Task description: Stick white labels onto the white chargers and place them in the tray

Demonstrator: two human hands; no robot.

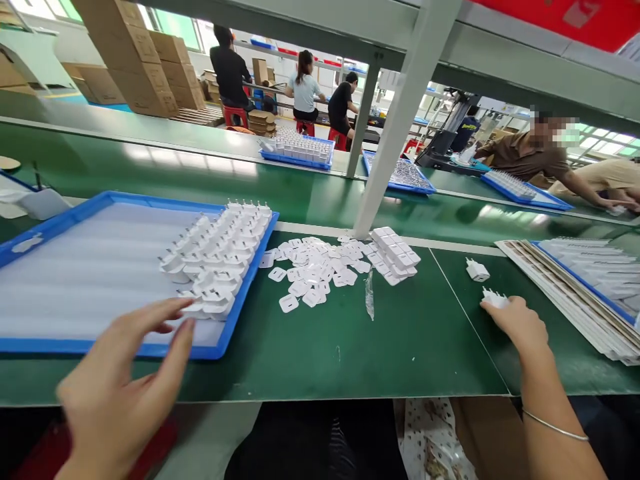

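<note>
My left hand (125, 373) hovers over the near right corner of a blue-rimmed tray (223, 340). Its thumb and fingers are apart, with the fingertips close to rows of white plug housings (220, 247) whose metal pins point up. On the right, my right hand (520, 327) has its fingers closed on white pronged plugs (495, 298) at the green bench; how many is unclear. Just beyond them lies a single white plug adapter (477, 269). Between my hands spreads a loose pile of flat white square plates (315, 263), with stacked white blocks (395, 253) beside it.
A clear plastic strip (369, 297) lies on the green bench (400, 347). Stacked boards and a blue tray of white parts (595, 273) stand at far right. A white post (390, 147) rises behind the plates. Across the belt (200, 170), a co-worker (535, 153) handles parts.
</note>
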